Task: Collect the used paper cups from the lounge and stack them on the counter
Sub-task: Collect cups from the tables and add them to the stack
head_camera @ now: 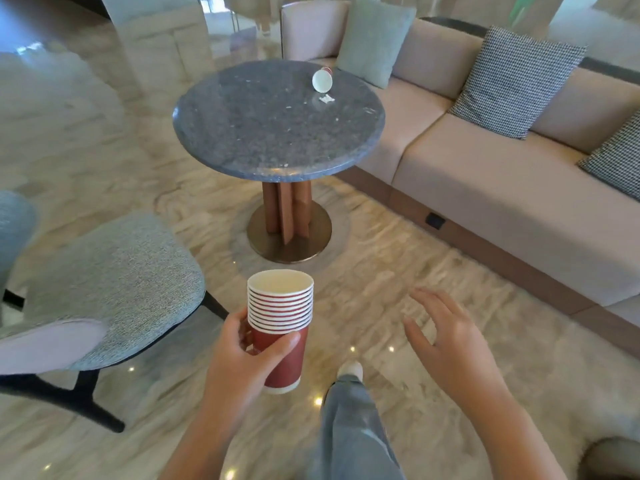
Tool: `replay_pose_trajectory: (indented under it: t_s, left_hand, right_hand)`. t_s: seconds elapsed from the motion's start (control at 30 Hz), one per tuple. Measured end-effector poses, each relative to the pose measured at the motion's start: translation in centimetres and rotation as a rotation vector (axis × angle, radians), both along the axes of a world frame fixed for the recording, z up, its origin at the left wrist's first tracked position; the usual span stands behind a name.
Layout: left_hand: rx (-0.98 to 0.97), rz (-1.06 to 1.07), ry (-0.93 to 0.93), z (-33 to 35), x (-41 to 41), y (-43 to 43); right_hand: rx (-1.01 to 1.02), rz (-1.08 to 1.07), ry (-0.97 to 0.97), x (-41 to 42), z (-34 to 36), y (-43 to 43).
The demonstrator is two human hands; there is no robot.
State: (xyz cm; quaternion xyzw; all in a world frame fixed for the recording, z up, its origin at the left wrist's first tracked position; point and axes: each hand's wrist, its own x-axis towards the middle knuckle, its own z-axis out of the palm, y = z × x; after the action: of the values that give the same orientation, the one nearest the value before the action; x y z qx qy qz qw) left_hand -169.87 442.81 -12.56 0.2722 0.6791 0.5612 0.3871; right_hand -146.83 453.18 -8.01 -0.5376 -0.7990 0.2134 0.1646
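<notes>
My left hand (239, 362) grips a stack of several red paper cups (281, 317) with white rims, held upright low in the middle of the view. My right hand (446, 337) hovers to the right of the stack, fingers spread and holding nothing. One more red paper cup (322, 79) lies tipped on its side on the far right part of the round grey stone table (249, 133), its white mouth facing me. A small white scrap (326, 98) lies on the table just in front of that cup.
A beige sofa (485, 188) with a green cushion (374, 39) and checked cushions (516, 81) runs along the right. A grey upholstered chair (107, 289) stands at the left. The table's wooden pedestal (287, 216) rests on the glossy marble floor. My leg (349, 420) shows below.
</notes>
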Motion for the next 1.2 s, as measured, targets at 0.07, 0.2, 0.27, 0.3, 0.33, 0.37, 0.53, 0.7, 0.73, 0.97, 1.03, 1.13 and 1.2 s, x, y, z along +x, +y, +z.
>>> replay_pose_trajectory:
  t_s: [0.07, 0.2, 0.27, 0.3, 0.33, 0.37, 0.53, 0.7, 0.73, 0.97, 1.03, 1.13, 1.2]
  left_hand:
    - [-0.005, 0.011, 0.032, 0.1, -1.0, 3.7]
    - [0.005, 0.009, 0.089, 1.9, -2.0, 12.3]
    - [0.007, -0.008, 0.131, 3.4, -2.1, 16.8]
    - [0.010, -0.016, 0.148, 4.1, -2.1, 18.6]
    - [0.015, -0.019, 0.164, 4.8, -2.2, 20.5]
    - [0.018, -0.018, 0.185, 5.2, -2.2, 22.6]
    - [-0.006, -0.057, 0.235, 4.9, -1.4, 30.2]
    - [-0.057, -0.113, 0.225, 3.3, -2.1, 35.3]
    - [-0.057, -0.109, 0.212, 3.0, -2.7, 36.5]
    - [-0.037, -0.108, 0.134, 1.9, -8.2, 47.5]
    - [-0.022, -0.114, 0.112, 1.9, -10.1, 51.0]
    - [0.011, -0.117, 0.102, 2.7, -13.5, 56.0]
    - [0.033, -0.106, 0.096, 3.5, -16.0, 58.9]
  right_hand:
    - [0.013, 0.013, 0.030, -1.3, -0.2, 4.1]
    - [0.030, 0.056, 0.068, -3.0, -0.6, 12.5]
    - [0.018, 0.065, 0.077, -3.3, -0.3, 16.7]
    - [0.020, 0.064, 0.080, -3.3, 0.0, 18.4]
    - [0.024, 0.062, 0.083, -3.3, 0.2, 20.4]
    - [0.028, 0.059, 0.086, -3.2, 0.5, 22.4]
    - [0.037, 0.033, 0.087, -2.8, 0.6, 30.3]
    - [-0.109, -0.050, 0.067, -2.3, -2.2, 33.9]
    - [-0.127, -0.056, 0.055, -2.5, -2.7, 34.8]
    - [-0.129, -0.090, 0.003, -7.4, -3.4, 44.5]
    - [-0.102, -0.076, -0.017, -9.7, -2.8, 48.0]
    - [-0.053, -0.039, -0.022, -13.9, -1.2, 53.3]
    - [-0.019, 0.007, -0.026, -16.8, -0.1, 56.4]
